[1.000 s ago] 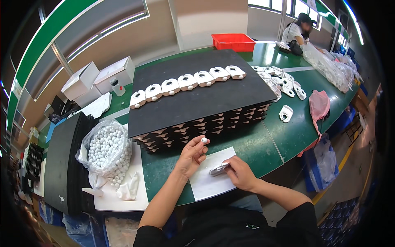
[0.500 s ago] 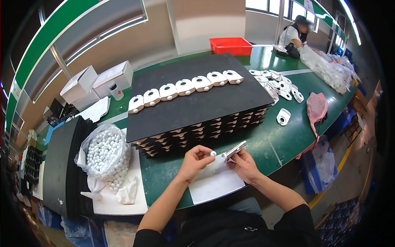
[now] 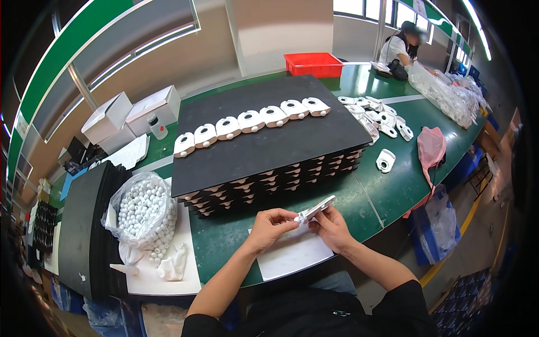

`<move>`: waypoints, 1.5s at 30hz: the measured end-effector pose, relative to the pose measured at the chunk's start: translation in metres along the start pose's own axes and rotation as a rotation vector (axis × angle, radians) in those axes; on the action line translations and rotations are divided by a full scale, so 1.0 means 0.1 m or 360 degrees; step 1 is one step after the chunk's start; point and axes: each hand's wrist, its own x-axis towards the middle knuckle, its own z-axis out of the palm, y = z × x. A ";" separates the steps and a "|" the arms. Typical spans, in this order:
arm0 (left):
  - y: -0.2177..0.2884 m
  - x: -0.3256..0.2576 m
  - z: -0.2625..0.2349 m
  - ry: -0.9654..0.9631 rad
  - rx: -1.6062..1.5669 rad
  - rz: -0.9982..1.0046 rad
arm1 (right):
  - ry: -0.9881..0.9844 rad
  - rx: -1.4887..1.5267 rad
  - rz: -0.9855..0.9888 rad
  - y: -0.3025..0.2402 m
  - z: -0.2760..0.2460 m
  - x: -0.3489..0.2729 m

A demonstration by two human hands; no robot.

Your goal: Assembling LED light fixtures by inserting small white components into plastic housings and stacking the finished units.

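My right hand (image 3: pixel 332 229) grips a flat white plastic housing (image 3: pixel 320 208), tilted edge-on above a white sheet (image 3: pixel 295 258) near the bench's front edge. My left hand (image 3: pixel 271 229) pinches a small white ball against the housing's left end; the fingertips mostly cover the ball. Beyond my hands, a row of several white housings (image 3: pixel 250 121) with dark round holes and small balls at their near ends lies on a black board (image 3: pixel 247 163), the top one of a layered stack. To the left, a clear plastic bag (image 3: pixel 115 216) is full of white balls (image 3: pixel 145 205).
Loose white housings (image 3: pixel 387 119) are heaped right of the stack, with a single housing (image 3: pixel 386 160) nearer. A pink cloth (image 3: pixel 431 147) hangs over the right edge. Black boards (image 3: pixel 87 230) lean at left beside white boxes (image 3: pixel 151 108). A red bin (image 3: pixel 313 65) and a co-worker (image 3: pixel 401 48) are farther back.
My left hand has moved right, bringing the ball from a short gap away up to the end of the housing. My right hand has stayed nearly in place.
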 end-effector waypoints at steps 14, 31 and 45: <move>-0.11 -0.04 0.00 0.0132 0.0883 0.0860 | -0.0066 -0.0090 0.0288 -0.08 0.06 -0.03; -0.10 -0.05 0.04 0.0204 0.0744 0.0899 | 0.0559 -0.1611 -0.1275 -1.86 -0.17 1.43; -0.09 -0.03 0.01 0.0317 0.0927 0.0954 | 0.0937 -0.2399 -0.0573 -1.95 -0.76 2.38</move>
